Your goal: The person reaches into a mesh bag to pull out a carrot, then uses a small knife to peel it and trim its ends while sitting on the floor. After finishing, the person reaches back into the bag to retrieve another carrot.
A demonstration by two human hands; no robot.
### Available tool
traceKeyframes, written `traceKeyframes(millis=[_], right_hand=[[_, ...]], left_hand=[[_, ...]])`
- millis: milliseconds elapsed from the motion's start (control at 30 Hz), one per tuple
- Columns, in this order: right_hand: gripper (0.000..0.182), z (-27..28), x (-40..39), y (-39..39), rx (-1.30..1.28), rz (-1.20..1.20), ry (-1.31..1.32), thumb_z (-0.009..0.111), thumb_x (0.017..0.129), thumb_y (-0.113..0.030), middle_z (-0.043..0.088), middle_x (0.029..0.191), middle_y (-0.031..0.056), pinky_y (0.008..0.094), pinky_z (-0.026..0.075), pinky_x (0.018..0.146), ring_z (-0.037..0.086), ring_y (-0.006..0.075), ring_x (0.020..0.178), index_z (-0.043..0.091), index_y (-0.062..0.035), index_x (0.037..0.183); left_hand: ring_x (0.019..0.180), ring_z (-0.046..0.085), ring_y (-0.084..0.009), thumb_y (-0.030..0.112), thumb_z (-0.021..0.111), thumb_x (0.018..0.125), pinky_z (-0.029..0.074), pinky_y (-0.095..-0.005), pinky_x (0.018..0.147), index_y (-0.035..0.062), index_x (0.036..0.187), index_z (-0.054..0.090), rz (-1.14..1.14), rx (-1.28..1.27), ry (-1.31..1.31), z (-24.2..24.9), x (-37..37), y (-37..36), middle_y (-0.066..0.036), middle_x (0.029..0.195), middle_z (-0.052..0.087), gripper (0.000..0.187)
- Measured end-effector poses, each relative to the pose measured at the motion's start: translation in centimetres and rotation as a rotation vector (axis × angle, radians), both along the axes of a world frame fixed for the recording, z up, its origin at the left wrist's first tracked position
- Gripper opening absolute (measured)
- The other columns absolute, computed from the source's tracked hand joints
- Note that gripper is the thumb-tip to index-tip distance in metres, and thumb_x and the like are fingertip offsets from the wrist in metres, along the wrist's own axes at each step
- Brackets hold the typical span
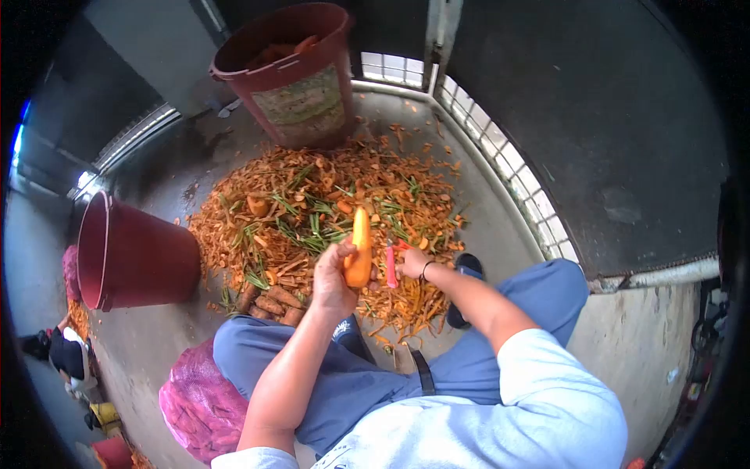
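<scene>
My left hand (333,275) grips a peeled orange carrot (360,244) by its lower end and holds it upright over the floor. My right hand (412,263) holds a red peeler (391,264) just to the right of the carrot, its blade close to the carrot's side. Below both hands lies a wide heap of orange carrot peelings and green tops (312,211). Several unpeeled, dirty carrots (273,303) lie on the floor by my left knee.
A dark red bucket (297,78) with carrots inside stands beyond the heap; another red bucket (129,254) lies tipped at the left. A pink mesh sack (199,406) sits by my left leg. A metal grille (508,172) runs along the right. Another person (66,356) crouches far left.
</scene>
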State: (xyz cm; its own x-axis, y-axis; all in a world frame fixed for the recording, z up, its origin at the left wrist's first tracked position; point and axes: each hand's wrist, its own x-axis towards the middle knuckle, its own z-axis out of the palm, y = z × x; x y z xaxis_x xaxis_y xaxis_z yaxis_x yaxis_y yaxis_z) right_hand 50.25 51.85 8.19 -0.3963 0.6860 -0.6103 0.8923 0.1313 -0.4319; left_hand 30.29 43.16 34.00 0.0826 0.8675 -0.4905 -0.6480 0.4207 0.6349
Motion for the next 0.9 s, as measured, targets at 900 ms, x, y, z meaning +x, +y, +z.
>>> traceKeyframes(millis=[900], right_hand=[[0.042,21.5,7.7,6.2,0.209,-0.300,0.479,0.074,0.092,-0.042,0.067,0.069,0.0041,0.0363,0.047,0.054,0.061,0.0153,0.061,0.069,-0.0004,0.096]], left_hand=[[0.069,0.065,-0.0125,0.031,0.074,0.095,0.053,-0.0285,0.055,0.0039,0.118,0.061,-0.045,0.248,0.282,1.2,3.3,-0.5,-0.004,0.086,0.068,0.038]])
